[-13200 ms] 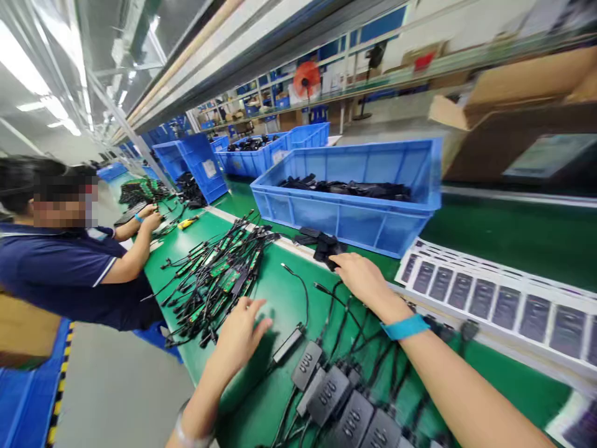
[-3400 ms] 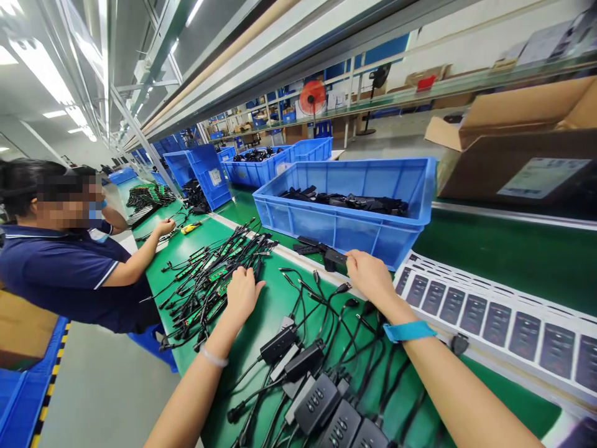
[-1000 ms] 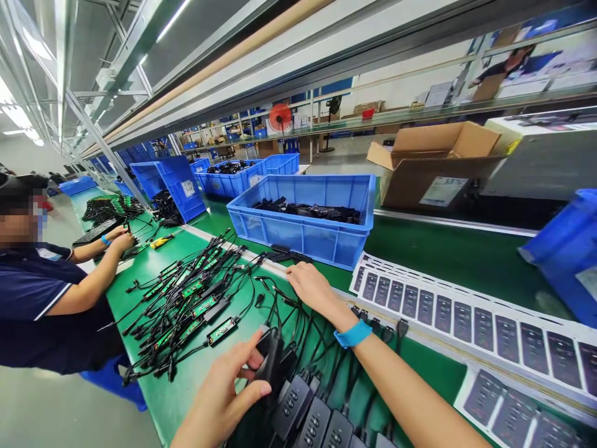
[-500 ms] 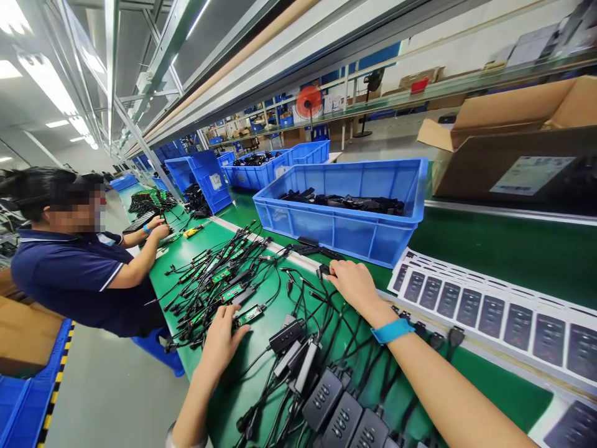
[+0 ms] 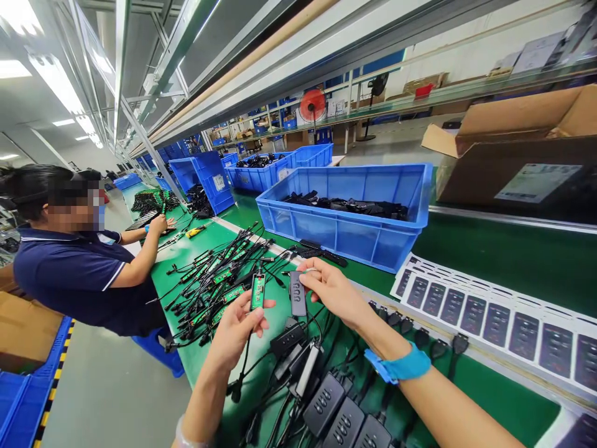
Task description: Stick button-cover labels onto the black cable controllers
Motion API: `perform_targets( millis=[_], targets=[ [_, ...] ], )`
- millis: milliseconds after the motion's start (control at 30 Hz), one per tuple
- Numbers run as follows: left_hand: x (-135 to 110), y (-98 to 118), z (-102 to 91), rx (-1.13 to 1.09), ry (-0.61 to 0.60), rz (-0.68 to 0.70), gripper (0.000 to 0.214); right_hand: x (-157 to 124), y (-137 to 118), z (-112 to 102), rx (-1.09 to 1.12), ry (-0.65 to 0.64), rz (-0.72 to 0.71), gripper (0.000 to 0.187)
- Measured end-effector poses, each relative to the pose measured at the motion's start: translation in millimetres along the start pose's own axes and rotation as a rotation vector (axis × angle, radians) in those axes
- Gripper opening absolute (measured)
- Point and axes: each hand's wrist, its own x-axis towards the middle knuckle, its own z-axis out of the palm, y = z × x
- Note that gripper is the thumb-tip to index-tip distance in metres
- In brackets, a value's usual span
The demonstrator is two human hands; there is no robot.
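My left hand [image 5: 240, 326] is closed on a green circuit board [image 5: 258, 291] with cables at its ends, held upright above the bench. Beside it, my right hand [image 5: 329, 287] pinches a black plastic cover [image 5: 297, 294] with three slots in its face. Board and cover are a short gap apart. To the left lies a tangled heap of cabled green boards [image 5: 224, 274]. Below my hands are several black cased units [image 5: 324, 401] with cables, some partly hidden at the bottom edge.
A blue bin [image 5: 342, 233] of black parts stands behind my hands. Label sheets [image 5: 485, 317] lie at the right, with an open cardboard box [image 5: 513, 168] behind. A co-worker [image 5: 69, 261] in a navy shirt handles parts at the left. Yellow-handled pliers [image 5: 194, 231] lie nearby.
My left hand has picked a circuit board up from the heap and raised it. My right hand has come back from beside the bin, bringing a black cover toward the board.
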Motion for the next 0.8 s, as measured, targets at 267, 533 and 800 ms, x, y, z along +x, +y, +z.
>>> perform_targets(
  millis=[267,533,800],
  targets=[
    [-7,1,22.4,-0.148,-0.126,-0.054,0.057,-10,-12,11,0.064,-0.064,0.0,0.029],
    [-10,-2,23.8,-0.097,-0.206,-0.015,0.05,-11,-6,17,0.054,-0.12,0.0,0.026],
    [-15,-8,25.2,0.12,-0.139,0.044,0.045,-10,1,19,0.052,-0.201,0.021,0.038]
  ],
)
